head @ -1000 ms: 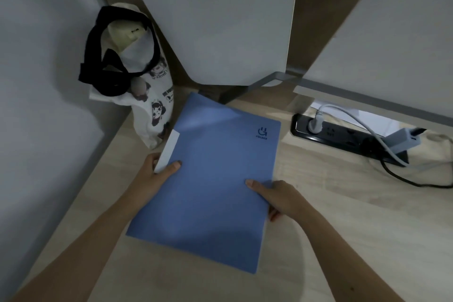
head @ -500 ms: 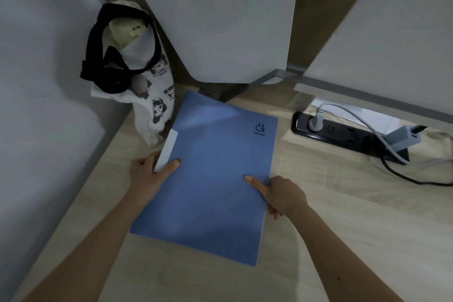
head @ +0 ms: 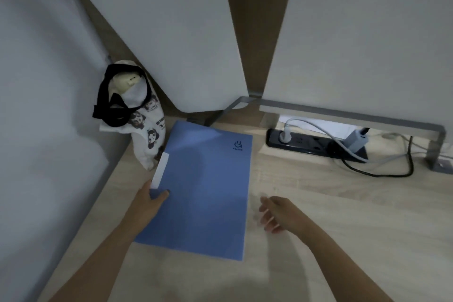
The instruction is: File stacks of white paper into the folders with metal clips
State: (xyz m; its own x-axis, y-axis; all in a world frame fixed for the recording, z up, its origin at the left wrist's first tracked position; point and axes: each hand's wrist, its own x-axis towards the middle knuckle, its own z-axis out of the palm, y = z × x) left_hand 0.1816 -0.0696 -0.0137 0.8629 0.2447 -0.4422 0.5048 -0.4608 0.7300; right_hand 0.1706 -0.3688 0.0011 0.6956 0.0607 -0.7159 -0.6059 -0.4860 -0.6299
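A closed blue folder (head: 203,186) lies flat on the wooden desk (head: 331,203), with a white label strip (head: 160,170) along its left spine. My left hand (head: 152,200) grips the folder's left edge just below that strip, thumb on the cover. Off the folder's right edge, my right hand (head: 277,213) hovers above the desk with relaxed fingers, holding nothing. No white paper or metal clip shows; the folder's inside is hidden.
A printed cloth bag (head: 137,120) with black straps stands at the folder's far left corner against the wall. A black power strip (head: 313,142) with plugs and cables lies at the back right under a grey metal bracket (head: 367,115). White panels rise behind.
My right hand has let go of the folder's right edge and drawn back to the right. The folder has shifted slightly; the camera has tilted up. My left hand keeps its grip.
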